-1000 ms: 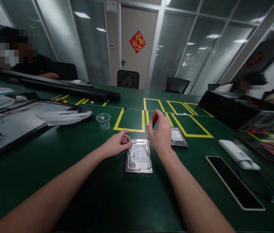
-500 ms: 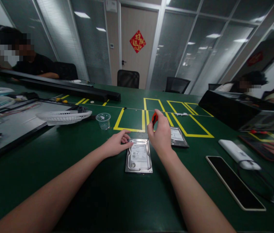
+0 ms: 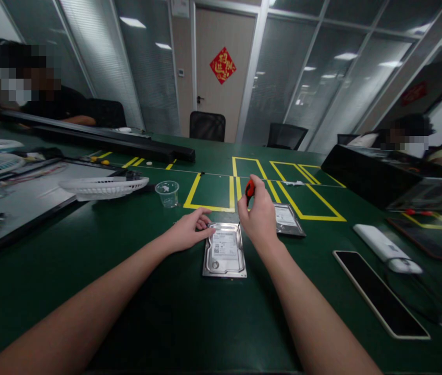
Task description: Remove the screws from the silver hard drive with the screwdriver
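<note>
A silver hard drive [image 3: 226, 251] with a white label lies flat on the green table in front of me. My left hand [image 3: 190, 229] rests at its upper left corner, thumb on the drive's top and fingers loosely curled apart, with nothing held. In my right hand [image 3: 259, 216] is a screwdriver [image 3: 249, 188] with a red and black handle, held upright in a pinch. Its thin shaft reaches down to the drive's upper right corner; the tip is too small to make out. Partly behind my right hand lies a second hard drive [image 3: 288, 221].
A clear plastic cup [image 3: 167, 194] stands left of the drive, beside a white fan grille [image 3: 103, 186]. At right lie a phone [image 3: 380, 294] and a white power bank [image 3: 387, 249] with a cable. A black case [image 3: 393, 177] stands farther right. People sit across the table at both sides.
The screwdriver handle has turned a little in my right hand, showing more red. My left hand and the drive stay put. Another person's hand at the right edge has gone out of view.
</note>
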Action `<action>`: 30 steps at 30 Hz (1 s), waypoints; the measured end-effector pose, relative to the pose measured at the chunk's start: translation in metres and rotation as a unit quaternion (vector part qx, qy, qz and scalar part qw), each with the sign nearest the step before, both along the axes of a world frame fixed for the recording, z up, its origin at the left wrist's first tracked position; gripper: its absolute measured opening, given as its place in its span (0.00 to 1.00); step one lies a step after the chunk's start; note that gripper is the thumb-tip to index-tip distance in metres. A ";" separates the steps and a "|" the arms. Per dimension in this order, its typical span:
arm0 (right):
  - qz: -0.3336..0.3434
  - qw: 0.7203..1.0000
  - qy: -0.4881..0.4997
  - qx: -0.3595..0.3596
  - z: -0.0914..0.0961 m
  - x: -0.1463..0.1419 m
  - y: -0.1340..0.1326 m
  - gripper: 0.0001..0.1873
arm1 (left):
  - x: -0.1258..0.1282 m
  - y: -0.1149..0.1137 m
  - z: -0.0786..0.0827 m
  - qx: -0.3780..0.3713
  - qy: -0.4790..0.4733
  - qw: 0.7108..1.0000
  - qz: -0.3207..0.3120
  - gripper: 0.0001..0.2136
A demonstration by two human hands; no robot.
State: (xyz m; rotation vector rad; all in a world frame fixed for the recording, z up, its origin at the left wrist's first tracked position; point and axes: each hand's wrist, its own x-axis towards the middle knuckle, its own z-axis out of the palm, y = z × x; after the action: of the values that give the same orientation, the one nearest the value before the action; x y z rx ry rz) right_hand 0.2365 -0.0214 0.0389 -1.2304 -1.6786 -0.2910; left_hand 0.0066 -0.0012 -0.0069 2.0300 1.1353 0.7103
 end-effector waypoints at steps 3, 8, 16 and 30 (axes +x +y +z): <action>-0.002 1.000 -0.012 0.011 0.001 0.000 0.000 0.27 | 0.000 0.001 -0.001 0.003 -0.003 1.000 0.000 0.30; -0.015 1.000 -0.010 0.012 0.003 0.001 0.000 0.26 | -0.002 0.002 -0.003 0.000 -0.006 1.000 -0.001 0.30; 0.001 1.000 -0.010 0.008 0.001 0.001 0.001 0.27 | -0.002 0.002 -0.003 0.002 -0.007 1.000 -0.002 0.29; -0.025 0.999 -0.002 0.022 0.005 0.001 -0.002 0.21 | -0.001 0.002 -0.003 0.010 -0.011 1.000 -0.001 0.29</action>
State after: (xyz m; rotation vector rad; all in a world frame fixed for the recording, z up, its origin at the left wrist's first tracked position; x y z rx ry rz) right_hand 0.2379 -0.0236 0.0439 -1.2410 -1.6381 -0.3586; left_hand 0.0057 0.0005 -0.0103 2.0351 1.1164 0.7438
